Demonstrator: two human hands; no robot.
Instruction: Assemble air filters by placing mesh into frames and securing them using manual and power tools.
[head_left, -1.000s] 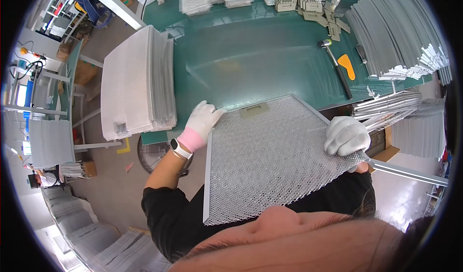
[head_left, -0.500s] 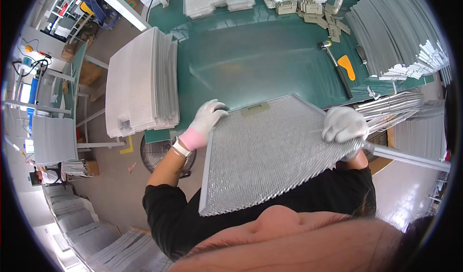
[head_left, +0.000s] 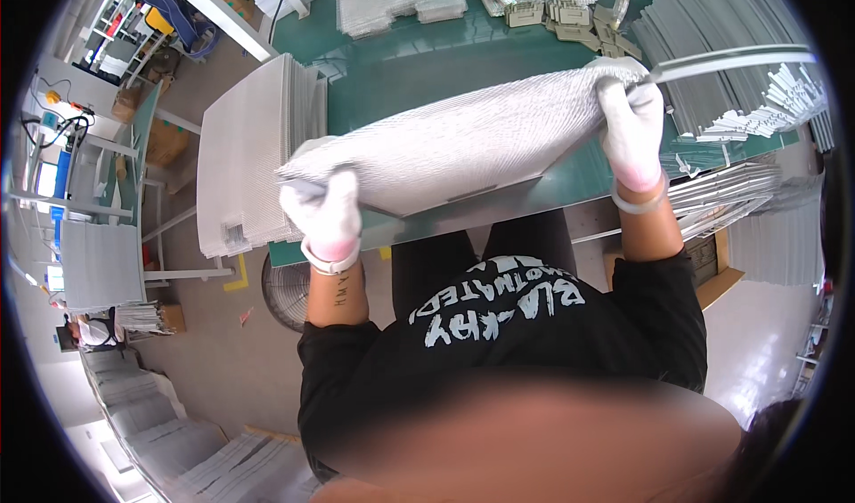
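Observation:
A silvery mesh filter panel (head_left: 463, 138) is tilted up over the near side of the green table (head_left: 401, 71), its lower edge by the table's front. My left hand (head_left: 328, 209), in a white glove, is closed on the panel's left corner. At the right corner my gloved right hand (head_left: 634, 129) grips the panel's upper edge. A thin metal frame strip (head_left: 730, 62) juts out to the right from beside that hand; its inner end is hidden by the fingers.
A thick stack of mesh sheets (head_left: 245, 147) stands at the table's left. Several tan plates (head_left: 570, 20) lie at the back, beside translucent stacked sheets (head_left: 401, 0). Grey strips (head_left: 721, 22) fill the right side. A floor fan (head_left: 285, 294) sits below the left edge.
The panel has swung up and away from my body, over the table. Both hands now grip its raised edge, the right one farther forward. The strip has risen with it.

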